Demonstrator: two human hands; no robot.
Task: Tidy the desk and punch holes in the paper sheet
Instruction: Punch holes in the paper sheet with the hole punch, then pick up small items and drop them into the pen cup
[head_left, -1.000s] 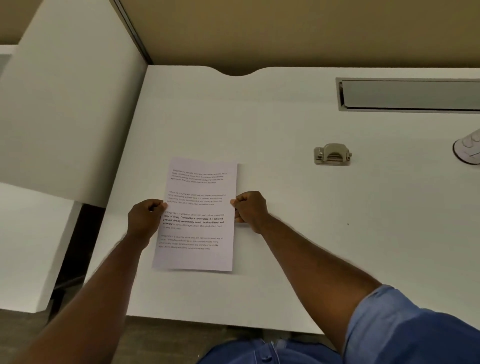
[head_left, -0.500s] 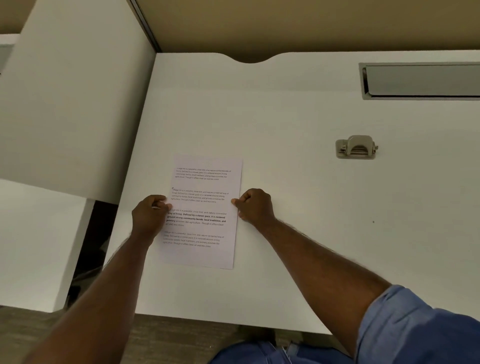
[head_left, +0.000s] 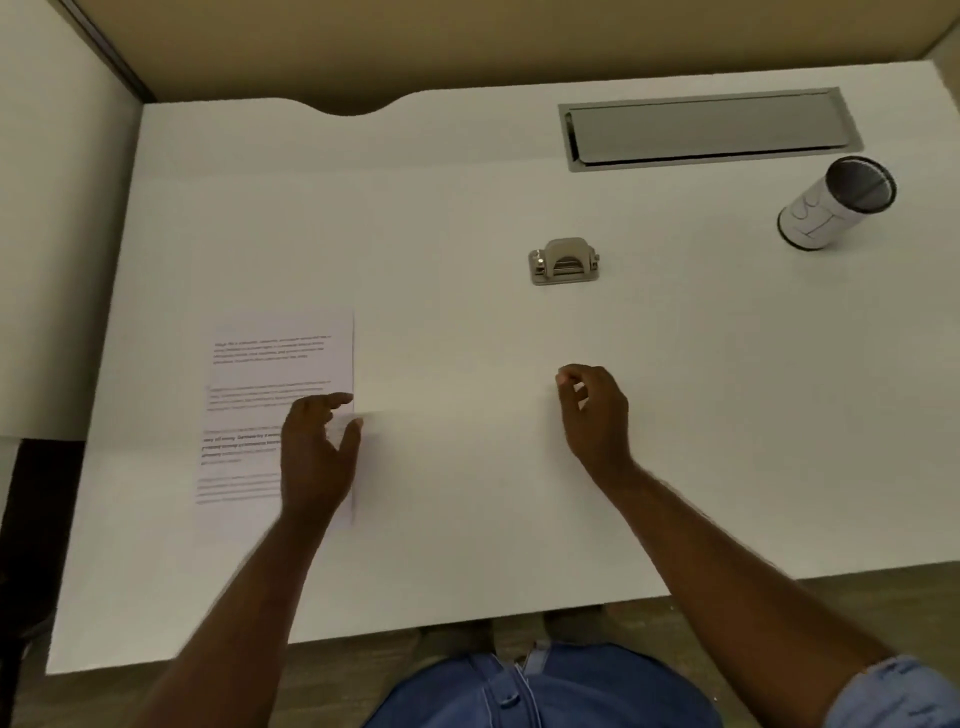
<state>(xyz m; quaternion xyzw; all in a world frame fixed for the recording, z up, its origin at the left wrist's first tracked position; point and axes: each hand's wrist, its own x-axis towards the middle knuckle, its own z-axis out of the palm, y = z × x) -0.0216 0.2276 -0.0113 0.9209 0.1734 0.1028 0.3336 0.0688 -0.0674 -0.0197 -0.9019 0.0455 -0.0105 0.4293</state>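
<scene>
**Caller:** Left hand (head_left: 317, 457) sits low over the near right part of the paper sheet (head_left: 275, 410), fingers loosely spread, thumb out past the sheet's right edge. It covers the paper, and I can't tell whether it presses or only hovers. It grips nothing.

**Partner:** And the right hand (head_left: 592, 415)?

**Caller:** Well apart from the sheet, out over bare desk (head_left: 467, 545), fingers half curled, holding nothing.

**Partner:** Can you read the sheet?

**Caller:** No. It lies flat on the left side of the desk, with blocks of printed text, one block in bolder type, all too blurred to read.

**Partner:** Moving farther out?

**Caller:** Hole punch (head_left: 564, 261), a small metal one, stands alone beyond the right hand, near the middle of the desk, touching neither hand nor paper.

**Partner:** Any containers?

**Caller:** One: a cylindrical pen cup (head_left: 836, 205) at the far right, dark mesh inside, wrapped in white paper with hand-drawn marks I can't make out. What I can see of its inside shows no contents.

**Partner:** And at the very back?

**Caller:** A long grey cable hatch (head_left: 706, 130) set into the desk top, lid closed, just beyond the cup.
</scene>
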